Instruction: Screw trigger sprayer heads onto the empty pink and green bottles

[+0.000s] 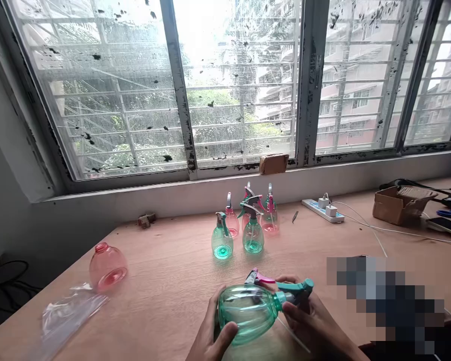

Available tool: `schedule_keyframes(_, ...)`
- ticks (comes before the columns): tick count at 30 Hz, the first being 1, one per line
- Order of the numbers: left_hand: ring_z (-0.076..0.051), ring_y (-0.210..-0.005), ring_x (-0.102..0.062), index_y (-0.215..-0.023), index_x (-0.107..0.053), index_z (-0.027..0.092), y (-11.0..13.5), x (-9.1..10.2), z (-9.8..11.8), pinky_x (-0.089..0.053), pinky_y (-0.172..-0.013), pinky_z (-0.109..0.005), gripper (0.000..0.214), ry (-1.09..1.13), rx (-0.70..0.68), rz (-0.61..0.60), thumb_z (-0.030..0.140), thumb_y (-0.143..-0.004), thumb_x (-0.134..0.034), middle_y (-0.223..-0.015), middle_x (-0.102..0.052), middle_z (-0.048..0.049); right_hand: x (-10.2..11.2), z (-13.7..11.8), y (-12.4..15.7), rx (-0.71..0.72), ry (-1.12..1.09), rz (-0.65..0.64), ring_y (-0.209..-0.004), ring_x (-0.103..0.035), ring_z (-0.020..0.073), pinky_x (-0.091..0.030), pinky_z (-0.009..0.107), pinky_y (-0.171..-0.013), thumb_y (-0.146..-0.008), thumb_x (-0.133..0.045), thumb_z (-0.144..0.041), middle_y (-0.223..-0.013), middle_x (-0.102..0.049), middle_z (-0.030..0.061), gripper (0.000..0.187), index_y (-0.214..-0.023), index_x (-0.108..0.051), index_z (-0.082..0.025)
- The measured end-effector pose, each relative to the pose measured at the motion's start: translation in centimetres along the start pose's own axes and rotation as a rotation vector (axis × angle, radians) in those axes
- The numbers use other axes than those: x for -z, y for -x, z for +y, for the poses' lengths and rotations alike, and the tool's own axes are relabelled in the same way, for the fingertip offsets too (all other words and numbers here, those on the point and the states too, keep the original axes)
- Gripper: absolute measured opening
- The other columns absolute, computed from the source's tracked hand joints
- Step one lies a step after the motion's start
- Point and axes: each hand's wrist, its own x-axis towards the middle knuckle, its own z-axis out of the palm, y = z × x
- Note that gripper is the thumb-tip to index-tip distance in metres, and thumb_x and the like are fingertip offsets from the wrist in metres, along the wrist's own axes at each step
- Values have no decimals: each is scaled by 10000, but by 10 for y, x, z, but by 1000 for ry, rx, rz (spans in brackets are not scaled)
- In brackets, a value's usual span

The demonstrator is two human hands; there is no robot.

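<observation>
A clear green spray bottle point(248, 313) is held on its side above the table, its neck pointing right. My left hand point(214, 333) is closed round its base end, thumb in front. At the neck, my right hand point(311, 316) grips the bottle's spray head point(295, 288), which has a teal trigger. Just behind the bottle a loose-looking pink trigger sprayer point(261, 277) shows in part; whether it lies on the table or touches my right fingers I cannot tell. A thin white tube point(293, 336) slants down below the neck.
Several green and pink spray bottles point(253, 238) stand together near the window wall. At left are a headless pink bottle point(108, 268) and a plastic bag point(73, 313). A power strip point(323, 210) with cables and a cardboard box point(400, 206) lie at right. A pixelated patch hides the lower right.
</observation>
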Motion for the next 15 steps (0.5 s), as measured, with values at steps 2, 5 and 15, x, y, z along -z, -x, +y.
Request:
schedule_keyframes(2,-369,-1464,-378,-1492,-342,204,0,-1,-1,-289,-1213,-506,847,-1,-15,7,686,-851,-616,-1539,-478,-163,-1,-3,1,-14,41,32,-676,-552,189,-466,293,-632,-618,-890,-575,-692,-600,-6,517,-937,-688,-223)
schedule_keyframes(5,-371,-1466,-380,-1494,-342,199,1,-3,-3,-310,-1207,-505,877,7,-21,30,667,-828,-667,-1527,-495,-172,-4,-6,2,5,36,34,-781,-602,238,-498,326,-709,-642,-867,-593,-736,-633,17,453,-832,-690,-221)
schedule_keyframes(15,-372,-1471,-375,-1549,-310,219,1,-2,-8,-304,-1221,-487,994,107,-33,36,632,-765,-760,-1539,-496,-145,-2,-9,4,-10,102,5,-716,-599,230,-497,359,-706,-673,-837,-620,-698,-628,21,452,-853,-743,-216)
